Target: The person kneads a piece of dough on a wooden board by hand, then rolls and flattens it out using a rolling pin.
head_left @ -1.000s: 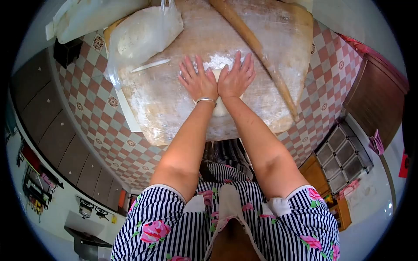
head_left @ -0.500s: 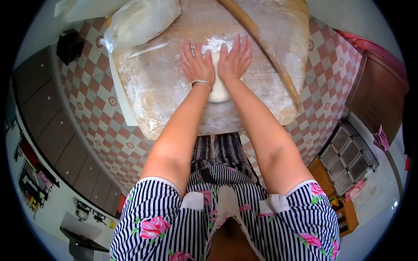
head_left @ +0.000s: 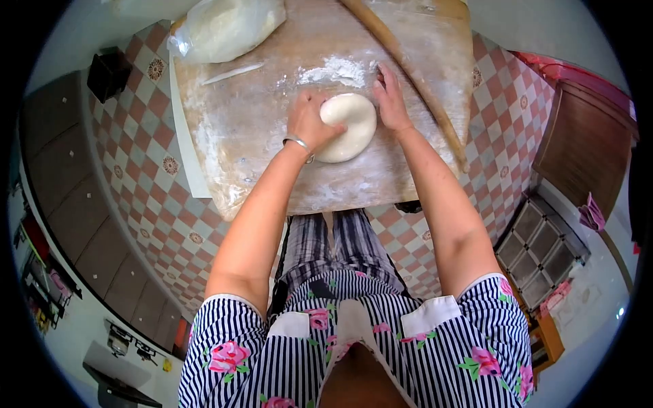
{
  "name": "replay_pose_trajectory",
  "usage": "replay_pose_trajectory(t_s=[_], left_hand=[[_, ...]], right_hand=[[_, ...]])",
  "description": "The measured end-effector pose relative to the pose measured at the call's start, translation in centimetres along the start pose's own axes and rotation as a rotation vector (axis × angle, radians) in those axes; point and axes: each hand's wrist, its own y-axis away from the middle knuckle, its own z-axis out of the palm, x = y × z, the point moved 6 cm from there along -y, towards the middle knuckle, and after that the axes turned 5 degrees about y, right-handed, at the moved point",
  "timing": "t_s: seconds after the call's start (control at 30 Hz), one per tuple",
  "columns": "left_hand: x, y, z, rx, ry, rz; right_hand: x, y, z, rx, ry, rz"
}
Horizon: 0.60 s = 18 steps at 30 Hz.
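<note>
I see the left hand point(head_left: 309, 121) clamped on dough point(head_left: 356, 132), apparently steadying it; right hand point(head_left: 390, 103) uncurled alongside; rolling pin point(head_left: 436, 109) near the table's point(head_left: 252, 143) right edge, presumably sidelined.

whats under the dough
The dough sits on the floured wooden board, visible around it. The patch beneath is covered, and the left hand hides part of the dough's left edge.

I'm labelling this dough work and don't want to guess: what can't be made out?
In the head view:
Dough: underside, hidden against the wooden board; part of its left edge, covered by the left hand.
Rolling pin: far end, cut off by the top edge.
Plastic bag: contents, veiled by cloudy plastic; far side, cut off above.
</note>
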Motion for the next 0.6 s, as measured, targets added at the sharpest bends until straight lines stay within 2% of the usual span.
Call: replay_pose_trajectory(t_s=[0.07,0.1,0.17,0.23,0.4,0.47,0.6], left_hand=[[-1.0,0.8,0.7,-0.019,0.247,0.090],[0.5,2.4,-0.1,-0.049,0.208,0.036],[0.6,5.9,-0.3,0.045,0.309,0.148],[-0.2,9.0,-1.1,0.131,0.429,0.126],[-8.0,14.9,-3.3,0.189,0.892,-0.249],[-8.9,16.7,-4.3,0.228,1.185,-0.399],[-9.8,17.7,-6.4,0.304,1.367,-0.428]], right_hand=[[0.2,-0.5,0.0,0.001,0.054,-0.053],[0.1,-0.6,0.0,0.001,0.081,-0.075],[-0.3,-0.5,0.3,-0.013,0.229,-0.119],[-1.1,-0.6,0.8,-0.027,0.393,-0.145],[-5.9,-1.7,5.6,-0.170,0.934,-0.137],[-8.0,-1.0,8.2,-0.248,0.868,-0.255],[-7.1,7.0,11.9,-0.566,0.818,-0.540]])
